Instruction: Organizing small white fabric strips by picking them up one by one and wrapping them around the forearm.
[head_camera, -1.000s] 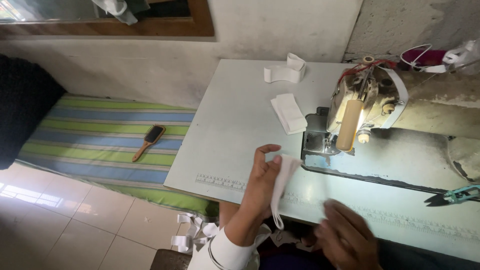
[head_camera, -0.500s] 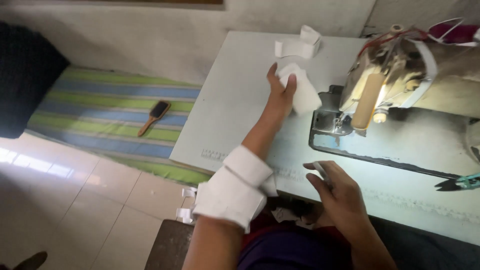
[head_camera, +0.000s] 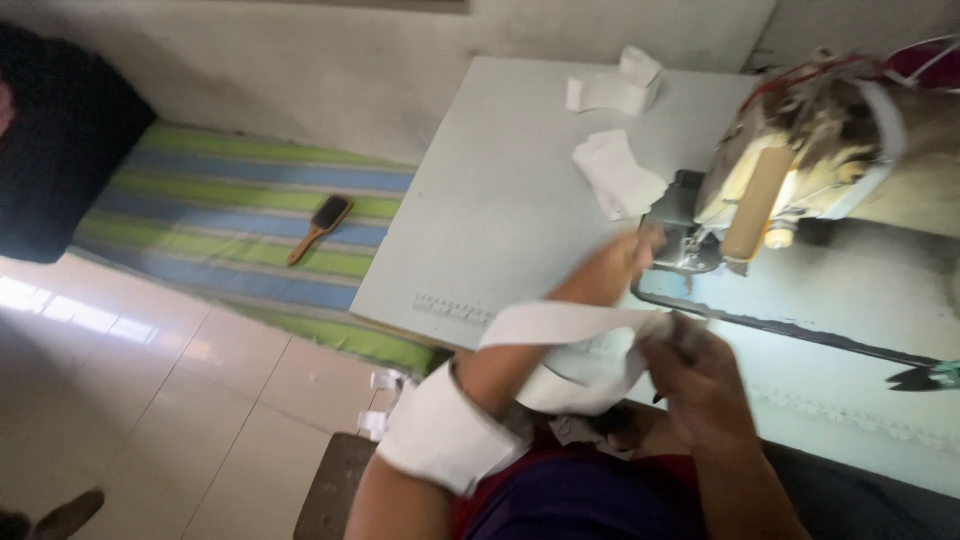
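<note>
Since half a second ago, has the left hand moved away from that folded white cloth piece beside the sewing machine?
Yes. The left hand has drawn back from the folded white piece toward the person, now beside the sewing machine's needle area.

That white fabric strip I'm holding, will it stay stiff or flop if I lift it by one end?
Probably floppy: the white fabric strip curves and sags between the left hand and right hand. It looks thin, so likely light. It should drape, not roll.
</note>
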